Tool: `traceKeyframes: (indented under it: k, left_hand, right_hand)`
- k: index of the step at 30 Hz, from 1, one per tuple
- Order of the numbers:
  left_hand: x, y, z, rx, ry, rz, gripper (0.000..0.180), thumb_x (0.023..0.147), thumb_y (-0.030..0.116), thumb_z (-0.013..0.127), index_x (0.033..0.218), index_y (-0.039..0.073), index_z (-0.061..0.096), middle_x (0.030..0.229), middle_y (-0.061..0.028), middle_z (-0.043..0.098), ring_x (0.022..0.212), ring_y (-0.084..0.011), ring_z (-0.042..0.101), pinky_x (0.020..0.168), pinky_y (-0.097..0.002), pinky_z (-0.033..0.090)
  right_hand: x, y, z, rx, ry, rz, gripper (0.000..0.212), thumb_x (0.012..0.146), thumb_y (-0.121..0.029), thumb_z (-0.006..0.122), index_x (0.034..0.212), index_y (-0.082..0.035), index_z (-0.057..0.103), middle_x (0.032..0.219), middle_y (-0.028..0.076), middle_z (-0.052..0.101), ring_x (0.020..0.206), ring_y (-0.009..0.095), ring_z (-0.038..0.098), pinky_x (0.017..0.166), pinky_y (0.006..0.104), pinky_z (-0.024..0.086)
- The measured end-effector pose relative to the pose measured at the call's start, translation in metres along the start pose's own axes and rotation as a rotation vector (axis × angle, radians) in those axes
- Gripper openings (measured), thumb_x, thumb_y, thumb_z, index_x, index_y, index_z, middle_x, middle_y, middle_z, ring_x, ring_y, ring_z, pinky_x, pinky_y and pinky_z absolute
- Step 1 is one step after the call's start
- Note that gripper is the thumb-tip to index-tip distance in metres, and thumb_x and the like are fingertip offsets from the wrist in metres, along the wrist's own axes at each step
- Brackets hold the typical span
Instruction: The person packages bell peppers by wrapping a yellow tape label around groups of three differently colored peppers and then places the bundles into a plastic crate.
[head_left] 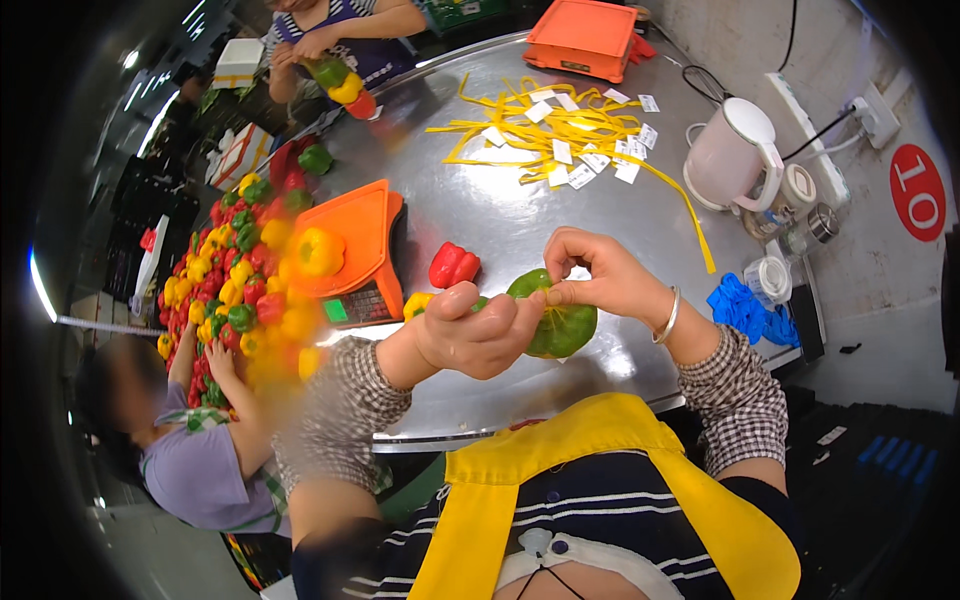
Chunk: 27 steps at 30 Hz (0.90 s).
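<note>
Just above the steel table's near side, a green bell pepper (562, 332) sits between my two hands. Thin yellowish lines run over it, perhaps netting. From its left side my left hand (475, 332) holds it with curled fingers. My right hand (605, 278), with a bangle on the wrist, pinches at its upper left, where the fingertips of both hands meet. Whatever lies between those fingertips is too small to make out. A yellow bell pepper (417, 304) shows partly behind my left hand, and a red bell pepper (455, 265) lies just beyond it.
Left stands an orange scale (350, 235) beside a large pepper heap (235, 270), where one person reaches in. Another person opposite holds stacked peppers (345, 88). Yellow net strips with white tags (560, 130), a second orange scale (580, 40), a kettle (735, 155) and blue gloves (750, 310) lie beyond.
</note>
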<state>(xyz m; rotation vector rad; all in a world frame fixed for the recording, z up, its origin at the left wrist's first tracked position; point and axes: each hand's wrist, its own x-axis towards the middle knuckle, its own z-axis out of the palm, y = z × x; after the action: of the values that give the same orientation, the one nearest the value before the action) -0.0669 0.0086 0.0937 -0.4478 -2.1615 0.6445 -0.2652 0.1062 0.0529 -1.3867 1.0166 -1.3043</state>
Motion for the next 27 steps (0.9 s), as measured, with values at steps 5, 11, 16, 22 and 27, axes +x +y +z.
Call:
traceKeyframes:
  k: [5, 11, 16, 22, 27]
  left_hand:
    - [0.007, -0.002, 0.015, -0.076, 0.069, -0.106, 0.027, 0.059, 0.011, 0.066, 0.085, 0.005, 0.069, 0.084, 0.0009, 0.056, 0.067, -0.0122, 0.047, 0.062, -0.0325, 0.027]
    - [0.006, -0.002, 0.020, -0.389, -0.065, -0.359, 0.021, 0.063, 0.009, 0.071, 0.082, 0.008, 0.062, 0.081, -0.0007, 0.054, 0.068, -0.0167, 0.050, 0.065, -0.0345, 0.033]
    - [0.009, -0.008, 0.021, -0.458, -0.192, -0.489, 0.017, 0.068, 0.011, 0.069, 0.079, 0.010, 0.056, 0.081, -0.0028, 0.051, 0.074, -0.0205, 0.049, 0.068, -0.0360, 0.035]
    - [0.017, -0.019, 0.012, -0.634, -0.393, -0.561, 0.018, 0.071, 0.008, 0.068, 0.083, 0.006, 0.055, 0.081, -0.0060, 0.049, 0.078, -0.0258, 0.048, 0.069, -0.0374, 0.037]
    - [0.013, -0.026, 0.002, -1.475, -0.682, -1.332, 0.010, 0.086, 0.010, 0.063, 0.089, 0.003, 0.056, 0.089, -0.0028, 0.056, 0.080, -0.0134, 0.052, 0.075, -0.0250, 0.041]
  right_hand:
    - [0.004, 0.007, -0.014, -0.042, -0.055, 0.016, 0.022, 0.078, -0.017, 0.076, 0.079, -0.005, 0.057, 0.082, 0.000, 0.056, 0.078, 0.010, 0.052, 0.075, 0.0247, 0.044]
    - [0.010, 0.012, -0.014, 0.123, -0.078, 0.087, 0.026, 0.077, -0.016, 0.077, 0.073, -0.003, 0.055, 0.082, 0.000, 0.051, 0.077, 0.009, 0.048, 0.072, 0.0233, 0.041]
    - [0.014, 0.002, -0.010, 0.007, 0.026, 0.073, 0.022, 0.074, -0.014, 0.077, 0.077, -0.002, 0.059, 0.083, 0.001, 0.055, 0.076, 0.011, 0.051, 0.073, 0.0245, 0.043]
    - [0.002, -0.014, 0.003, -0.412, 0.137, -0.151, 0.015, 0.074, -0.017, 0.074, 0.079, -0.006, 0.065, 0.082, 0.004, 0.060, 0.084, 0.021, 0.056, 0.077, 0.0310, 0.045]
    - [-0.004, -0.016, 0.014, -0.544, 0.172, -0.191, 0.014, 0.073, -0.016, 0.073, 0.078, -0.008, 0.063, 0.082, 0.004, 0.059, 0.082, 0.025, 0.054, 0.077, 0.0339, 0.045]
